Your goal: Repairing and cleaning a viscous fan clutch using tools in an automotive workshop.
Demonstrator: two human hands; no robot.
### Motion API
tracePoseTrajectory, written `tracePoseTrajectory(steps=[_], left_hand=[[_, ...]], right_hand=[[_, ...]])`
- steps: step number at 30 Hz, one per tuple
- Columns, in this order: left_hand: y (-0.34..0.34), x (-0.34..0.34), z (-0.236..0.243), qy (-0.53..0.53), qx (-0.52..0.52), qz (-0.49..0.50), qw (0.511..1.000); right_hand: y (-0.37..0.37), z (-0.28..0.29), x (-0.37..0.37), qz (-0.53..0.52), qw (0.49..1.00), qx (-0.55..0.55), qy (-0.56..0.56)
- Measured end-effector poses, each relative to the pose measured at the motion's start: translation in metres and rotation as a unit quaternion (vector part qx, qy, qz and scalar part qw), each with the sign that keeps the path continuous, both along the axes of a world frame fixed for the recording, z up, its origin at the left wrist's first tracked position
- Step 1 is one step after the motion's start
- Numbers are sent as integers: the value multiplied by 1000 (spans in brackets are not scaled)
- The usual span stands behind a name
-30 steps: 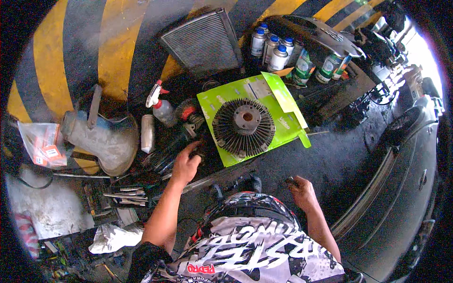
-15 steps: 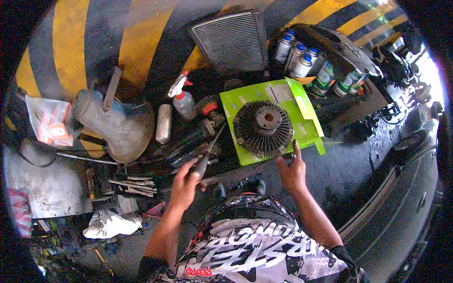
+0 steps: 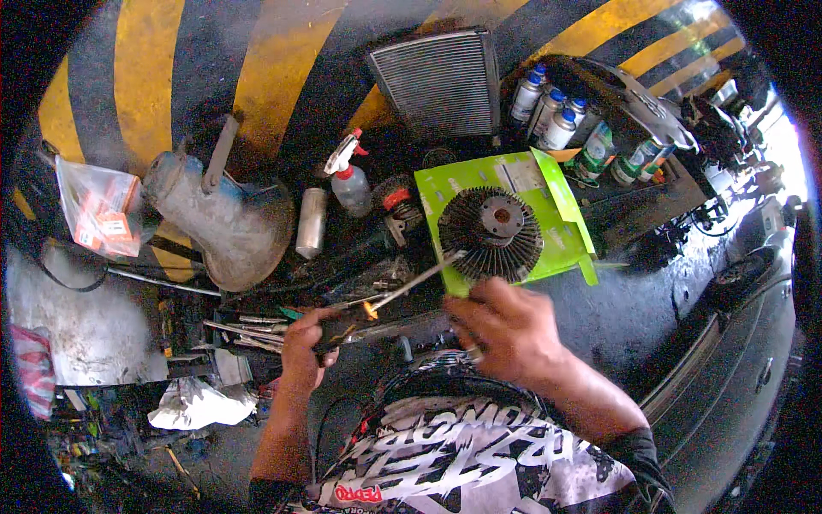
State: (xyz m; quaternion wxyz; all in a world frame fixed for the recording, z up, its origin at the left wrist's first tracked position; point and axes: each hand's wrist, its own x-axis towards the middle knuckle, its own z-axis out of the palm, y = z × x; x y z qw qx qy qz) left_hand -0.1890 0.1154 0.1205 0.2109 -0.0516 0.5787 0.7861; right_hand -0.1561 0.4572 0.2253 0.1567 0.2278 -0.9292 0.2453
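A round, dark finned fan clutch [image 3: 490,236] lies on a flattened green cardboard box [image 3: 447,177], its pale hub face up. Around the dark handle of a long, thin screwdriver [image 3: 411,286] my left hand [image 3: 301,347] is closed. The shaft has a yellow-orange patch near the handle and slants up to the right, its tip at the clutch's left edge; whether they touch I cannot tell. My right hand [image 3: 514,330] is over the box's near edge, just below the clutch. Its fingers look bent but are smeared by motion, and anything under them is hidden.
Left of the box stand a spray bottle [image 3: 351,188], a metal can [image 3: 312,223] and a power tool with a wire brush [image 3: 396,199]. Several thin tools [image 3: 248,330] lie by my left hand. Blue-capped cans [image 3: 561,128] and a finned panel [image 3: 437,86] are behind.
My left hand has shifted left and lower, and the screwdriver has tilted flatter toward the clutch. My right hand has moved left, and its pointing finger has bent in.
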Motion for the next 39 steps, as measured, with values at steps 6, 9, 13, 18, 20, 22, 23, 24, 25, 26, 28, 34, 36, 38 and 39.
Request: tracePoseTrajectory(steps=[6,9,13,18,20,22,23,24,25,26,28,34,36,38,39], left_hand=[[55,-2,43,212,-264,-109,935],[58,1,62,148,-295,-166,929],[64,-1,63,205,-298,-210,908],[70,2,53,229,-251,-246,908],[73,3,52,246,-255,-268,896],[59,-3,56,221,-265,-245,906],[49,-9,59,196,-273,-222,915],[39,-15,63,176,-303,-172,920],[36,-10,52,120,-254,-74,957],[34,-14,46,60,-169,-61,982],[33,-17,33,1,-90,-44,995],[88,-14,28,9,83,-127,988],[92,-13,26,18,89,-140,986],[94,-11,26,27,86,-142,986],[94,-9,28,27,85,-142,986]], right_hand=[[-22,4,-5,39,974,183,-127],[-12,4,-3,73,965,227,-105],[-3,0,-1,98,954,257,-116],[17,-9,10,110,950,252,-150],[29,-3,14,90,939,284,-171],[58,-3,15,-5,904,353,-241],[83,-6,14,-84,870,390,-290],[117,-10,16,-121,934,291,-169],[129,-4,15,-150,971,183,-43],[133,3,20,-182,972,-96,-111],[99,41,16,-159,865,-457,-132],[45,22,7,-77,809,-575,-96],[41,24,9,-70,808,-576,-104],[38,22,10,-42,800,-590,-100],[36,20,10,-42,800,-590,-99]])
